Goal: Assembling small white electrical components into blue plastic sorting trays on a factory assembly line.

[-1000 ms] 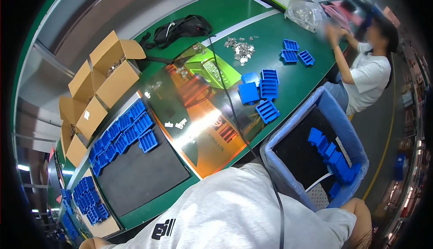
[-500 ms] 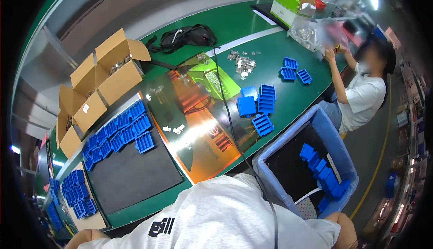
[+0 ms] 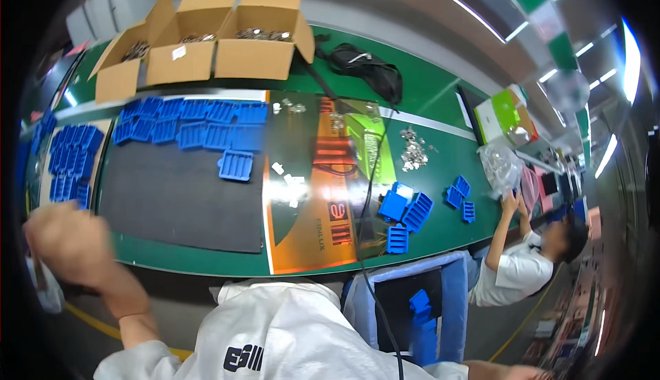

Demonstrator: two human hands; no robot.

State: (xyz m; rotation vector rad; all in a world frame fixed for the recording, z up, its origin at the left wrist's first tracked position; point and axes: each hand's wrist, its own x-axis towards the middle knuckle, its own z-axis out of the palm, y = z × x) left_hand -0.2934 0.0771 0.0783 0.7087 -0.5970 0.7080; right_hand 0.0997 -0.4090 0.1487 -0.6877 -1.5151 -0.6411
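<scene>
Blue trays [image 3: 206,113] spread along a green tabletop [image 3: 440,237]

The tabletop, the largest thing in view, runs from the far left to the co-worker [image 3: 526,263] at the right, who wears white and has both arms extended toward a clear plastic bag [image 3: 500,167]. Against the near side stands a bin [image 3: 454,304] lined in blue. A dark mat [image 3: 182,201] covers much of the tabletop's left half, with a glossy orange sheet [image 3: 292,248] just beside it. Behind the mat stand three open cartons [image 3: 254,60], and a black bag [image 3: 364,70] lies to their right.

The person's left hand [image 3: 72,242] is raised at the left, in front of a tan board [image 3: 96,163]; it is blurred (the fingers look curled), and whether it pinches anything cannot be told. The right hand [image 3: 526,373], well apart from it, sits at the lower edge beyond the bin, partly cut off, so its state cannot be told either.

The trays lie in several groups: packed rows along the mat's far side, with a single one just in front; a cluster on the tan board, nearest the left hand; a few beside the orange sheet; three near the co-worker; more inside the bin.

Smallest are the metal parts [image 3: 414,154] heaped on the tabletop and a few white pieces [image 3: 294,182] on the sheet.
</scene>
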